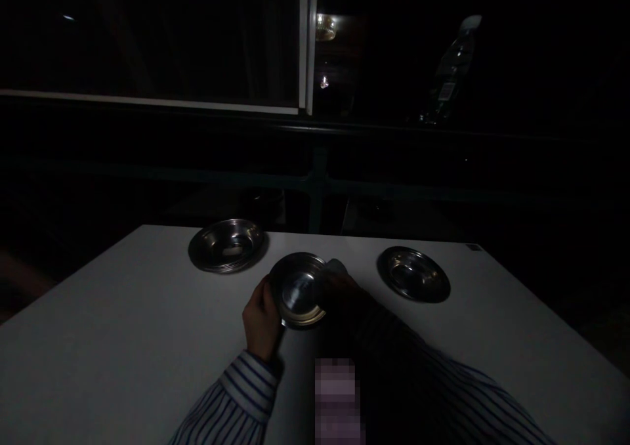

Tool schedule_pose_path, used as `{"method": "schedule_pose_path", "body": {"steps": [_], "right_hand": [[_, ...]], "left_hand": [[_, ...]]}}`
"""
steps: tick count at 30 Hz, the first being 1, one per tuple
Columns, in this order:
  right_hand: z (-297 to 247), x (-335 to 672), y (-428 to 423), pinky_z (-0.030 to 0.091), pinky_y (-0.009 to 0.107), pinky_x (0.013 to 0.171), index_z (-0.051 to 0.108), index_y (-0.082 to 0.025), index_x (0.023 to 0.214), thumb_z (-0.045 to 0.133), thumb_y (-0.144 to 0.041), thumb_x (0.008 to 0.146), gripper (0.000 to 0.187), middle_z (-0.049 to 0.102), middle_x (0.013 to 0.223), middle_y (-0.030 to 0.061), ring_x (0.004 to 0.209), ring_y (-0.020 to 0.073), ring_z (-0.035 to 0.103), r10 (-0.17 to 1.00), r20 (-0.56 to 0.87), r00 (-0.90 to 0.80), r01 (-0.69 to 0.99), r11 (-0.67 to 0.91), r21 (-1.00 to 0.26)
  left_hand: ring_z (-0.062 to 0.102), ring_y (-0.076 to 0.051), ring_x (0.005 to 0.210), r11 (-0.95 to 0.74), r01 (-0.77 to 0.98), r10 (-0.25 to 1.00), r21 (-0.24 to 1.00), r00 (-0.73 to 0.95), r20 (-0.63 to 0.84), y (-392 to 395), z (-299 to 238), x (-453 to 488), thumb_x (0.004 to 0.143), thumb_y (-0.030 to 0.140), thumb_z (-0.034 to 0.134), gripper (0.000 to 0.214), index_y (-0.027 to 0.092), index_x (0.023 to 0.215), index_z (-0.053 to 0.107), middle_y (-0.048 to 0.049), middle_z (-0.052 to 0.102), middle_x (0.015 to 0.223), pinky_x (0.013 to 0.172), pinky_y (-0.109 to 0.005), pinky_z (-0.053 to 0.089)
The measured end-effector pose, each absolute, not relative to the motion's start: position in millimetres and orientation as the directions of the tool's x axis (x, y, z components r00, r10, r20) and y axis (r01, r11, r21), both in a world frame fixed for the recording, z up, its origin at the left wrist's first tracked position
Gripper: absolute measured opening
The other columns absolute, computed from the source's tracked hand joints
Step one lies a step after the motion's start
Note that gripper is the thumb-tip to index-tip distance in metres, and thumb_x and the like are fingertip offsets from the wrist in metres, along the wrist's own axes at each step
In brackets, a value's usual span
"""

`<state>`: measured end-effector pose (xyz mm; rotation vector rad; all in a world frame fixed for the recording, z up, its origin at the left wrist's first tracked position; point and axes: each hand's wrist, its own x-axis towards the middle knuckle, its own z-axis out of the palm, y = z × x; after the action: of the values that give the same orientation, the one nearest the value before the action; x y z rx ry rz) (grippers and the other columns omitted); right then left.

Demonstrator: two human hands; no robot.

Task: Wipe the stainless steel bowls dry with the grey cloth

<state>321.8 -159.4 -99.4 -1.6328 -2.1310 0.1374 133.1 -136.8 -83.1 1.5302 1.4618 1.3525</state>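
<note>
A shallow round stainless steel dish (298, 291) is held near the middle of the white table. My left hand (262, 320) is closed on its left rim, thumb toward the inside. At the dish's right side is my right hand (344, 294), mostly lost in shadow. A small grey cloth-like piece (336, 266) shows at its fingertips, against the rim; its exact kind cannot be made out. Further left on the table lie more steel dishes (226, 266), seemingly stacked, with a pale patch inside. To the right lies another steel dish (414, 274).
The white table (147, 333) ends just beyond the dishes. Behind it are a dark ledge and a pale window frame (306, 44). A clear plastic bottle (453, 67) stands at the upper right. A blurred hand or arm (22, 277) shows at the far left edge.
</note>
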Motion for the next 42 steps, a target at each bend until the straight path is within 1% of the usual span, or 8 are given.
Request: {"method": "schedule_pose_path", "body": {"steps": [6,11,17,22,26,33,37,42], "right_hand": [[-63.8,316.0,-115.0,0.032,0.039,0.096,0.048,-0.006,0.114,0.052,-0.019,0.076,0.04,0.048,0.121,0.0168,0.113,0.0239,0.042,0.936,0.226,-0.269,0.931,0.313,-0.188],[-46.5,322.5,-136.4,0.043,0.03,0.078,0.046,-0.016,0.116,0.049,-0.023,0.079,0.038,0.053,0.115,0.0102,0.097,0.018,0.054,0.918,0.1,-0.383,0.887,0.396,-0.236],[-27.5,317.0,-131.0,0.042,0.033,0.075,0.053,-0.018,0.107,0.05,-0.023,0.076,0.031,0.059,0.106,0.0086,0.09,0.0211,0.056,0.963,-0.044,-0.265,0.959,0.259,-0.117],[-26.9,266.0,-92.0,0.04,0.04,0.079,0.055,-0.025,0.102,0.049,-0.025,0.077,0.026,0.059,0.11,0.0024,0.098,0.025,0.05,0.919,-0.015,-0.393,0.918,0.391,-0.066],[-37.9,247.9,-82.3,0.036,0.033,0.089,0.056,-0.021,0.103,0.051,-0.026,0.077,0.027,0.057,0.113,0.0015,0.105,0.021,0.046,0.812,0.046,-0.581,0.81,0.583,-0.063],[-40.0,256.3,-89.5,0.041,0.04,0.085,0.052,-0.008,0.111,0.04,-0.013,0.08,0.034,0.052,0.117,0.0154,0.108,0.0268,0.046,0.909,0.015,-0.417,0.907,0.417,-0.052],[-45.2,236.9,-98.7,0.041,0.033,0.088,0.057,-0.011,0.104,0.052,-0.015,0.074,0.031,0.058,0.111,0.0114,0.103,0.0223,0.051,0.866,-0.012,-0.5,0.864,0.498,-0.072],[-60.8,224.7,-107.1,0.048,0.027,0.072,0.062,-0.014,0.09,0.064,-0.017,0.068,0.022,0.064,0.091,0.0039,0.079,0.0162,0.06,0.833,0.003,-0.553,0.827,0.549,-0.119]], "left_hand": [[0.056,-0.023,0.098,-0.185,0.327,0.957,0.927,-0.156,0.246,-135.2,-86.3,132.0,0.08,0.036,0.038,0.04,0.012,0.103,0.06,-0.0139,0.063,0.104,0.084,-0.035,0.042],[0.058,-0.024,0.095,-0.09,0.305,0.973,0.948,-0.177,0.149,-132.3,-90.5,128.2,0.079,0.038,0.038,0.041,0.012,0.102,0.06,-0.0145,0.064,0.101,0.082,-0.037,0.043],[0.059,-0.023,0.092,-0.114,0.252,0.982,0.961,-0.117,0.147,-130.5,-92.5,131.2,0.079,0.035,0.04,0.038,0.012,0.099,0.062,-0.0137,0.065,0.098,0.08,-0.036,0.044],[0.06,-0.023,0.089,-0.127,0.23,0.987,0.965,-0.069,0.147,-128.7,-90.5,130.7,0.079,0.036,0.039,0.038,0.012,0.097,0.062,-0.0133,0.066,0.096,0.079,-0.036,0.044],[0.061,-0.023,0.08,-0.097,0.241,0.99,0.966,-0.072,0.118,-126.9,-91.4,129.3,0.079,0.037,0.038,0.038,0.012,0.091,0.063,-0.0127,0.067,0.087,0.072,-0.035,0.046],[0.062,-0.021,0.076,-0.089,0.19,0.984,0.978,-0.136,0.116,-128.3,-87.5,133.0,0.08,0.044,0.035,0.043,0.013,0.084,0.064,-0.0126,0.068,0.083,0.066,-0.031,0.046],[0.061,-0.02,0.06,-0.027,0.143,0.988,0.989,-0.146,0.048,-130.9,-77.7,131.3,0.08,0.051,0.028,0.053,0.013,0.065,0.061,-0.0114,0.066,0.065,0.057,-0.03,0.045],[0.061,-0.02,0.063,0.047,0.053,0.995,0.998,-0.09,-0.042,-131.0,-68.8,126.1,0.082,0.046,0.025,0.053,0.012,0.063,0.061,-0.012,0.066,0.065,0.061,-0.031,0.046]]}}
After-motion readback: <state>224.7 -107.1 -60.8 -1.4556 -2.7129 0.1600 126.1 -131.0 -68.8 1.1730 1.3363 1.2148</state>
